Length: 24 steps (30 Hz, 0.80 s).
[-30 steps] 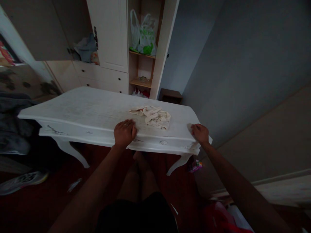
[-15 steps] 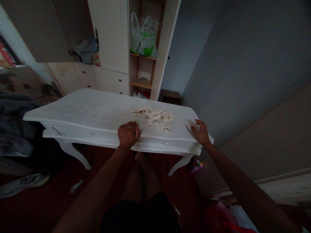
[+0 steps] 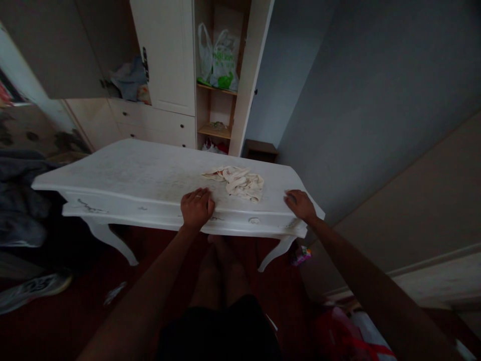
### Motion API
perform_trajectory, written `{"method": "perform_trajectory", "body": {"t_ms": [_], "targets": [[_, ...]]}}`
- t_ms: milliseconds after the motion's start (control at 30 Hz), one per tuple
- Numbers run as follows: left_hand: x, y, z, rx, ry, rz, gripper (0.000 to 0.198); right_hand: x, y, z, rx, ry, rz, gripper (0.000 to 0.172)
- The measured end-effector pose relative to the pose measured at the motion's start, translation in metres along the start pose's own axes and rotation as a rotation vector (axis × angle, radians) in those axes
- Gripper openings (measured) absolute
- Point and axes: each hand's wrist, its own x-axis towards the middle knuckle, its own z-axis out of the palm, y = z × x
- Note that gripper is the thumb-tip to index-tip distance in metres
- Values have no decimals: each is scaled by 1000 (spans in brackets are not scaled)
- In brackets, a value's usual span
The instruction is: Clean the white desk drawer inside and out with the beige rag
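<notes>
White table (image 3: 124, 163), smudged grey; cream cloth (image 3: 246, 185), marked reddish; dark red floor (image 3: 158, 250); grey wall (image 3: 376, 125).

White worktop (image 3: 124, 168) with curved legs, a wavy front edge and raised ornament, standing upright, its surface smudged grey at left and middle. Crumpled cream fabric cloth (image 3: 246, 183), reddish mark near its left end, lies bunched right of centre.

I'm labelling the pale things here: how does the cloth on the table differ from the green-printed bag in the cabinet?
The cloth is cream with a reddish patch; the bag is whitish with green print. The cloth lies crumpled on the table; the bag sits upright in the cabinet. Both are pale, and neither is held.
</notes>
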Motion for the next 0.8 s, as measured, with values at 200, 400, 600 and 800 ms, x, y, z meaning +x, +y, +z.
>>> {"method": "perform_trajectory", "body": {"t_ms": [200,400,600,800], "targets": [[1,0,1,0,14,-10,31,-2,-5,-3,-78,133,0,43],[1,0,0,-11,15,-1,32,1,-6,-7,-72,-10,-46,32],[1,0,0,30,35,17,31,-1,-10,-9,-97,12,-3,35],[1,0,0,52,24,14,32,-3,-14,-10,-115,63,12,39]]}}
